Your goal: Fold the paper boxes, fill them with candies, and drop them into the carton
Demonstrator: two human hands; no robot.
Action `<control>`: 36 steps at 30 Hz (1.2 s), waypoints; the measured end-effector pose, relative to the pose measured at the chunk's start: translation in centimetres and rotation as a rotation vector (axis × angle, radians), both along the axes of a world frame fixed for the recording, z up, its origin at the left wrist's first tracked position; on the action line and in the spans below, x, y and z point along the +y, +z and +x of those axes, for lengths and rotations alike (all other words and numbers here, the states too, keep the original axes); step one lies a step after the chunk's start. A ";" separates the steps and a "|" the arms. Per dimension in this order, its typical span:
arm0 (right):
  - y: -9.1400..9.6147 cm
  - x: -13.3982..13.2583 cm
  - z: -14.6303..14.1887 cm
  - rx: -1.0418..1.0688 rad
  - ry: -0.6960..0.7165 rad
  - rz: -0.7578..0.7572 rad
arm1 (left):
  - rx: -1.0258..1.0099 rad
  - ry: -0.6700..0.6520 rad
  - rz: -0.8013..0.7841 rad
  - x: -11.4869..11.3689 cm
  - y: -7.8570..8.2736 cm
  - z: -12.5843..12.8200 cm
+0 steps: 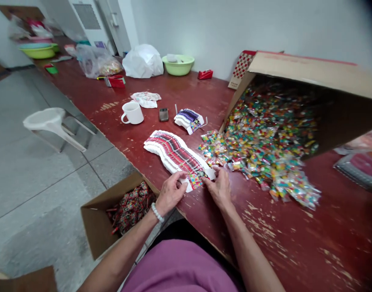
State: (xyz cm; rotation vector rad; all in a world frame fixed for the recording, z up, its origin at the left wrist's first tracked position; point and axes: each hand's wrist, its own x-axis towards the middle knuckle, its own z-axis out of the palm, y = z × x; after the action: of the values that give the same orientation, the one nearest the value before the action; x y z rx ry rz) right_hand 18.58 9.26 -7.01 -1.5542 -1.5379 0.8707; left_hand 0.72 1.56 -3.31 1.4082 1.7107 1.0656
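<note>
A fanned row of printed paper bags (174, 154) lies on the dark red table (295, 235) in front of me. My left hand (170, 192) and my right hand (219, 186) both pinch the nearest bag (195, 179) at the row's near end, fingers pressed on its edges. Just right of my hands, a heap of small colourful wrapped sweets (265, 150) spills from a big cardboard box (313, 73) lying on its side.
A smaller stack of bags (189, 119), a white mug (131, 112) and a phone (163, 114) sit further back. An open carton of filled packets (125, 211) stands on the floor at my left. Green bowls (178, 65), plastic bags and a white stool (52, 123) lie beyond.
</note>
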 end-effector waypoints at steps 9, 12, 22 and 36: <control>4.0 -1.3 4.0 0.372 0.189 -0.194 | 0.091 0.044 0.068 -1.0 2.9 -0.3; 6.4 -3.0 4.9 0.517 0.375 -0.260 | -0.223 -0.289 -0.149 -1.2 5.0 0.1; 9.6 -6.8 4.7 0.791 0.519 -0.408 | -1.018 -0.754 -0.619 -2.9 3.8 4.5; 7.0 -9.6 3.5 0.874 0.356 -0.402 | -0.742 -0.315 -0.429 -3.1 4.1 7.4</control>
State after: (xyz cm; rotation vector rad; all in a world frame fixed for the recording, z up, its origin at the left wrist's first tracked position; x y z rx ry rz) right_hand 22.12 -0.31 0.03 -0.9049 -1.0155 1.8476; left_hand 8.07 -1.51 0.75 0.8175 1.0455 0.8279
